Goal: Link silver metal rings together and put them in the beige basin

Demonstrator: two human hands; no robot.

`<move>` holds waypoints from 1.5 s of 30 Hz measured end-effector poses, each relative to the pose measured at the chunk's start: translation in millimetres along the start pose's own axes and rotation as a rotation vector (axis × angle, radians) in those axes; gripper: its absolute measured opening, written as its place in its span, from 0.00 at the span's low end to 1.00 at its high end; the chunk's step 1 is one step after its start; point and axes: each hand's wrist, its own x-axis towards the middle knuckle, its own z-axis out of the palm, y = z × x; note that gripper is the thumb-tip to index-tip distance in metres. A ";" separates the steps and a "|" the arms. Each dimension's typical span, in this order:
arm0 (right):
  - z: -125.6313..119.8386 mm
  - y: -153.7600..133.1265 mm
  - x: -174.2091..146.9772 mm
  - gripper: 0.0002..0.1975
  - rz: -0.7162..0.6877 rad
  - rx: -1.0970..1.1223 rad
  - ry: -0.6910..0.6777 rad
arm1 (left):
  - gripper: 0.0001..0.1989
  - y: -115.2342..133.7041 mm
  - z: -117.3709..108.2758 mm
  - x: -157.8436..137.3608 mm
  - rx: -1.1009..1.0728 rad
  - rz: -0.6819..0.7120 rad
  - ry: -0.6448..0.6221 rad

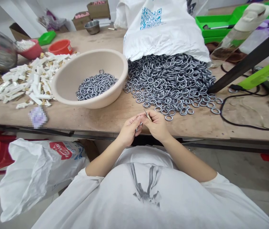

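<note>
My left hand (130, 128) and my right hand (157, 124) meet in front of me at the table's front edge, fingertips together. The left one is closed on a grey ring, mostly hidden by the fingers. Between thumb and fingers of the right hand is a small thin pointed blade (147, 114), its tip sticking up and its other end covered. Just beyond the hands spreads a large heap of grey rings (172, 82), spilling from a white plastic sack (165, 41). To the left, a beige basin (65, 84) contains a smaller pile of similar rings (96, 86).
White and brown strip-like pieces (36, 79) lie left of the basin, near a red bowl (60, 47). At right stand a dark post (249, 60), a black cable (239, 125), a clear bottle (237, 35) and green trays (215, 31). A white sack (38, 171) sits below the table.
</note>
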 end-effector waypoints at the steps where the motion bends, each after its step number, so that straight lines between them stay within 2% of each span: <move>1: -0.2 -0.2 -0.2 0.24 0.000 0.000 -0.003 | 0.27 0.2 0.1 -0.1 0.000 -0.001 0.004; 11: -1.4 0.1 -1.1 0.25 -0.012 -0.031 0.005 | 0.24 -0.1 0.3 -1.4 0.006 -0.011 0.003; 18: -1.2 6.1 1.9 0.28 -0.038 -0.065 0.088 | 0.25 5.5 0.0 -3.1 0.029 0.026 -0.001; 30: -0.3 7.4 -0.2 0.25 -0.047 -0.054 -0.014 | 0.24 7.8 -4.2 -2.2 -0.017 0.050 0.061; 39: -2.4 6.4 -2.8 0.21 -0.093 -0.206 -0.087 | 0.25 6.7 -2.9 -2.2 -0.027 0.046 0.080; 45: -3.0 5.6 -3.2 0.21 -0.107 -0.232 -0.079 | 0.25 6.7 -2.3 -1.5 -0.033 0.039 0.077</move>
